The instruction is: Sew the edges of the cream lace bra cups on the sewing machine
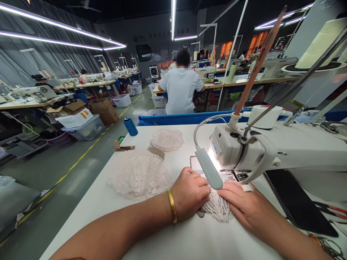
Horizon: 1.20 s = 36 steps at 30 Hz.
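Observation:
My left hand [189, 193] rests on the white table with its fingers curled down onto a piece of white lace [217, 207]. A gold bangle circles that wrist. My right hand [241, 204] lies flatter on the same lace, fingers pressed together, pointing toward the needle area of the white sewing machine [271, 151]. The machine's gooseneck lamp [208, 168] hangs lit just above both hands and hides my fingertips. To the left of my left hand lies a pile of lace pieces [139, 173]. A smaller lace pile [167, 139] sits farther back.
A blue thread cone [130, 126] stands at the table's far left edge, with cardboard scraps [121, 146] nearby. Scissors [330, 209] lie at the right. A person in a white shirt [181, 90] sits ahead, back turned. Boxes and bins [84, 122] line the aisle on the left.

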Each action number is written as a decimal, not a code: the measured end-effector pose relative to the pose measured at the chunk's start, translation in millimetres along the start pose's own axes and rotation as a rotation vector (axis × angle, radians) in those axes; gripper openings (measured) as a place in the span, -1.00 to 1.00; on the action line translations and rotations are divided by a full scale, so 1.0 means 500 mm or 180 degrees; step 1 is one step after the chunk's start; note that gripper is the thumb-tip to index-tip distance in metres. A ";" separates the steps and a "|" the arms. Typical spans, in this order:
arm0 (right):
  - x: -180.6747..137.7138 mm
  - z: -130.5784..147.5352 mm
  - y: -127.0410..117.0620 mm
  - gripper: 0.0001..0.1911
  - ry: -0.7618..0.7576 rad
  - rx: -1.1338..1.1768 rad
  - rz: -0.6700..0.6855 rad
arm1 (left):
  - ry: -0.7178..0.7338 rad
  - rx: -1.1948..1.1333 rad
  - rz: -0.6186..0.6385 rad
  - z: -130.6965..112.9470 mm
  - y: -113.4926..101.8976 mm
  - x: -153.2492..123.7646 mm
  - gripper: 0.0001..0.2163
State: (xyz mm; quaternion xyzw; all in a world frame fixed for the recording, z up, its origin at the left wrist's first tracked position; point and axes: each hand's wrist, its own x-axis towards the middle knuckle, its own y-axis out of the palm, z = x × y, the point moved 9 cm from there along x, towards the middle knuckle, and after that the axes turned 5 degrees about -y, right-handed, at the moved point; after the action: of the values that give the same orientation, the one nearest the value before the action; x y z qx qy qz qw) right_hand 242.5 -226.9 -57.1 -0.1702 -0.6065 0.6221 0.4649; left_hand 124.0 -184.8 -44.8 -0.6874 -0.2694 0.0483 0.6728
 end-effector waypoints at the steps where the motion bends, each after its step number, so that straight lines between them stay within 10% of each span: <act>1: -0.001 -0.003 0.004 -0.61 0.0026 -0.0022 0.0038 | -0.0015 0.0043 -0.0001 0.002 -0.001 0.002 -0.95; 36: -0.012 0.019 0.008 -0.62 -0.0343 0.0131 0.0088 | 0.0354 -0.0269 -0.0042 -0.028 -0.003 -0.017 -0.91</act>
State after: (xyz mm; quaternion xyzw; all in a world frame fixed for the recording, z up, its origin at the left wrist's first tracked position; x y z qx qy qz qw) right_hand 236.6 -236.8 -60.6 -0.1353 -0.6153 0.6491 0.4263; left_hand 122.4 -201.0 -44.4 -0.7150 -0.2380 -0.0058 0.6573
